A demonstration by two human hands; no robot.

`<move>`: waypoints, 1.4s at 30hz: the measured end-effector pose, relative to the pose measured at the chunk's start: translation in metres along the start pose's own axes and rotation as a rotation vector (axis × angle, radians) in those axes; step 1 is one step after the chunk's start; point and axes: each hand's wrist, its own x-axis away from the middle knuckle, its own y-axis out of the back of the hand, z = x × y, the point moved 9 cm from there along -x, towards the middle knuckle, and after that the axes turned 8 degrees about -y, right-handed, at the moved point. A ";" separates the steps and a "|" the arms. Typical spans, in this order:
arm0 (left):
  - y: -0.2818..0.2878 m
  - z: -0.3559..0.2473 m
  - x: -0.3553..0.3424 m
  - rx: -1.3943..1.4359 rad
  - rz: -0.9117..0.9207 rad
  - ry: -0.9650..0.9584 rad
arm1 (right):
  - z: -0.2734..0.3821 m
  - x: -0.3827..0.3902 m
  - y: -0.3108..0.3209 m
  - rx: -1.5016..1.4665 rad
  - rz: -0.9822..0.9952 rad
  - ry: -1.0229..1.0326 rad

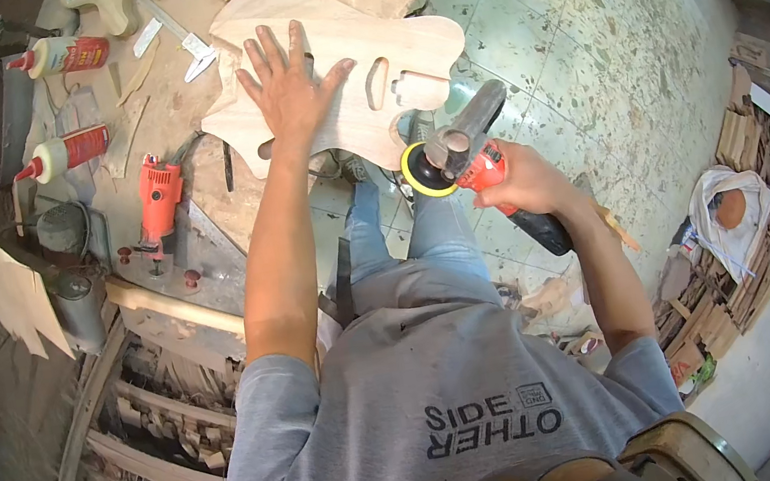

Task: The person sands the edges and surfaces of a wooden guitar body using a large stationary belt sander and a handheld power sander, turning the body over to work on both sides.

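pale wooden board (346,55) under left hand (289,91); disc sander (486,167) in right hand (529,179).
the board, smooth-faced with curved outline and rounded cut-outs, lies on the bench (223,201), overhanging the tiled floor (537,55). left hand: fingers spread, palm down on the wood, clasping nothing. right hand: wrapped around the sander's red-and-black plastic body; its round, yellow-rimmed pad (420,182) sits just beside the board's curved edge, contact not discernible.
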 end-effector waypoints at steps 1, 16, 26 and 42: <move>0.000 0.000 0.000 0.002 -0.003 0.000 | -0.004 0.001 0.001 0.000 0.031 -0.019; -0.001 0.001 0.000 -0.006 -0.002 -0.011 | -0.003 -0.005 0.002 0.015 0.021 -0.052; 0.001 0.000 -0.001 -0.012 0.005 -0.010 | 0.006 0.002 0.004 -0.168 -0.037 0.051; 0.000 0.000 -0.001 -0.008 0.005 -0.009 | -0.003 0.006 -0.042 -0.452 -0.288 0.095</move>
